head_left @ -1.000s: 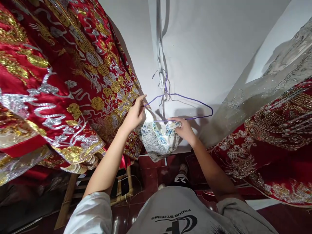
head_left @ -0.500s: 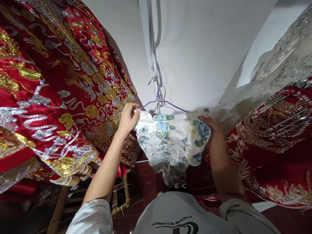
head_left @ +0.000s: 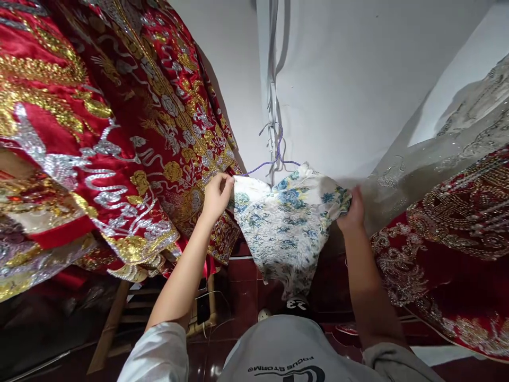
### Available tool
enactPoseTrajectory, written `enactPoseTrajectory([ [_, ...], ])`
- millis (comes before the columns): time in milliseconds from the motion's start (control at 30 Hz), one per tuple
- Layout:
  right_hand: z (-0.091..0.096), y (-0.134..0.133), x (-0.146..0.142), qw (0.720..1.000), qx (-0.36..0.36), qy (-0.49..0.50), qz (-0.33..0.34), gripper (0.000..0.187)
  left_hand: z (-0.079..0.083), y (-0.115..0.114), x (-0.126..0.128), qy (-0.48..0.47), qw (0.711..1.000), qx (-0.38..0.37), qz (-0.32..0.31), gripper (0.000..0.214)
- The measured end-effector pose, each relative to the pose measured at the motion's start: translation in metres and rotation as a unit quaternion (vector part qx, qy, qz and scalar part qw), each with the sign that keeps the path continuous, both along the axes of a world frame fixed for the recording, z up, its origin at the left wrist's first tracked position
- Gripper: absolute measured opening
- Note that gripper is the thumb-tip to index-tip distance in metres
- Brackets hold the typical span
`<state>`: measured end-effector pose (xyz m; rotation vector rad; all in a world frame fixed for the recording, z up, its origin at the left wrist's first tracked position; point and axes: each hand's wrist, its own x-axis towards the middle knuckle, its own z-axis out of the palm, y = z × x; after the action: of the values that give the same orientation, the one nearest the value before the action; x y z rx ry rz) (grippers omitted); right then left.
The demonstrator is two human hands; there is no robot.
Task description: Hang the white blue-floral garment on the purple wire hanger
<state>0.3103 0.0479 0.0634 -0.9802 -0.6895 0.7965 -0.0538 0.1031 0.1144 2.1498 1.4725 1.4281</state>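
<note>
A white blouse (head_left: 288, 223) with blue and green flowers hangs in front of me on a thin purple hanger (head_left: 279, 154). Its gathered body narrows toward the bottom. My left hand (head_left: 218, 193) pinches the garment's upper left corner between thumb and fingers. At the other side, my right hand (head_left: 353, 209) is closed on the edge of the short sleeve, holding it out to the right. The hanger's hook shows above the neckline, in front of pale straps hanging on the wall; most of its right arm is hidden by the cloth.
Red robes with gold and silver embroidery (head_left: 159, 122) hang close on the left. To the right are a beaded dark red gown (head_left: 445, 265) and a sheer silvery dress (head_left: 473, 127). Below stands a wooden stool or chair (head_left: 109, 323) on a red tiled floor (head_left: 240, 297).
The blouse's neckline has risen and spread over the hanger's right arm, which was bare before. My right hand has shifted to the sleeve edge. The view has turned slightly left.
</note>
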Motion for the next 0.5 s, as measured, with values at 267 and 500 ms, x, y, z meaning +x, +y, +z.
enactPoseTrajectory([
  [267, 0.036, -0.028, -0.004, 0.987, 0.048, 0.029, -0.152, 0.046, 0.068, 0.012, 0.048, 0.113, 0.983, 0.108, -0.098, 0.030],
  [500, 0.001, -0.116, -0.046, 0.942, 0.063, -0.065, 0.322, 0.063, -0.010, 0.019, 0.062, 0.024, 0.990, 0.132, -0.049, 0.033],
])
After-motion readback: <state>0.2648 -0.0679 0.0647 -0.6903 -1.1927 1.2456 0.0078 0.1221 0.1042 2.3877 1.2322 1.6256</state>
